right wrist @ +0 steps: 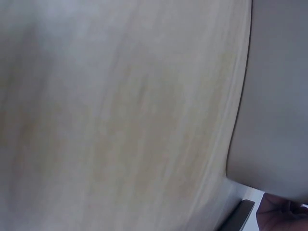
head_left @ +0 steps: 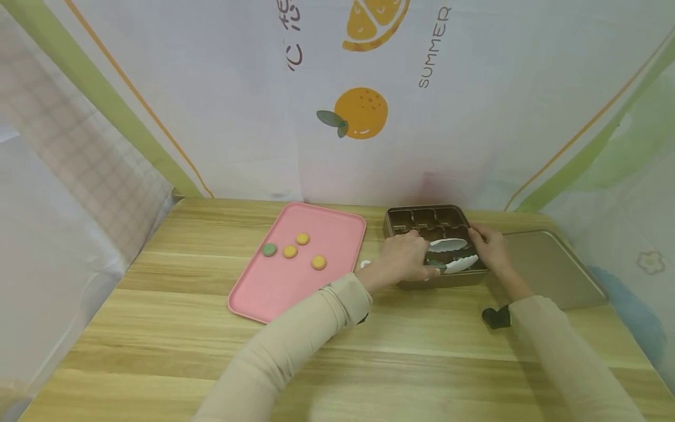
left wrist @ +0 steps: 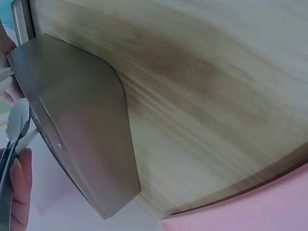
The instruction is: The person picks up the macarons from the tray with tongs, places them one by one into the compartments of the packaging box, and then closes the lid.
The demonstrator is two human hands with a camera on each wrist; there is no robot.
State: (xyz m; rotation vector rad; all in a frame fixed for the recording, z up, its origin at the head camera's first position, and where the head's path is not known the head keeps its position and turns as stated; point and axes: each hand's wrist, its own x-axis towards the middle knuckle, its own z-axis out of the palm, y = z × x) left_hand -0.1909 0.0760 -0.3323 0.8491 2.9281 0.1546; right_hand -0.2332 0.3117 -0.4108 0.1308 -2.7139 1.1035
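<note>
My left hand [head_left: 398, 258] holds a pair of tongs [head_left: 460, 264] with white scalloped tips and a dark handle. The tips lie spread over a dark brown metal box [head_left: 443, 280] divided into compartments. At the box's right side, my right hand [head_left: 490, 249] grips the rim. The left wrist view has the box's outer wall [left wrist: 82, 125], the tongs' tips [left wrist: 18, 115] and the left fingers [left wrist: 20, 192] at the edge. Only part of the right hand [right wrist: 281, 214] appears in the right wrist view, against the box [right wrist: 274, 106]. The tongs and left hand hide some compartments.
Left of the box lies a pink tray [head_left: 285, 293] bearing three yellow discs [head_left: 319, 262] and one green disc [head_left: 269, 249]. A flat metal lid or sheet [head_left: 548, 269] lies to the right. Near the right forearm is a black heart-shaped object [head_left: 495, 317]. A printed curtain hangs behind.
</note>
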